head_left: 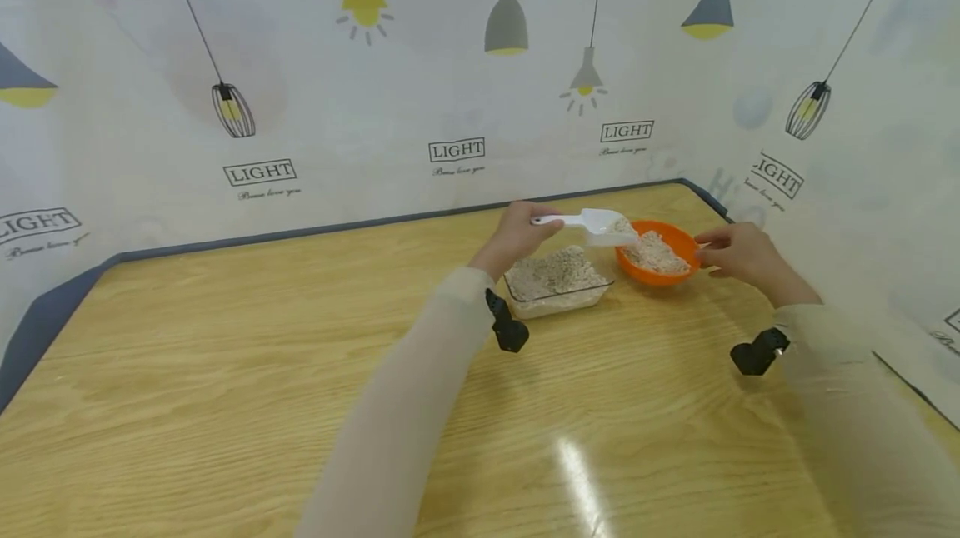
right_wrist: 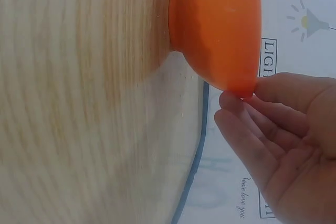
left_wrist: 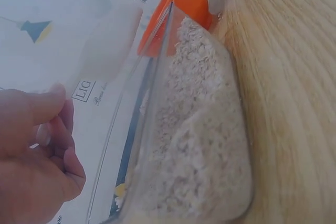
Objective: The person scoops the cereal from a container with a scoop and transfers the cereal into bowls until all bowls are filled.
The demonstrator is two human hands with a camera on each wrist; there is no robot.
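My left hand (head_left: 519, 234) grips the handle of a white scoop (head_left: 592, 222), its fingers curled round it. Pale flakes, like rolled oats, lie in the scoop, whose front edge overlaps the near-left rim of an orange bowl (head_left: 684, 243). More oats (head_left: 654, 253) are heaped inside that bowl. On the bowl's right side, my right hand (right_wrist: 289, 124) pinches the rim between thumb and fingers; the bowl's foot stands on the table. Below the left hand, a clear rectangular container (head_left: 561, 302) holds a large heap of oats (left_wrist: 194, 124).
The wooden table (head_left: 247, 371) has a dark edge along the back. Behind it and to the right hangs a pale wall covering (head_left: 390, 97) printed with lamps. Black wrist cameras (head_left: 510, 331) are strapped over both cream sleeves.
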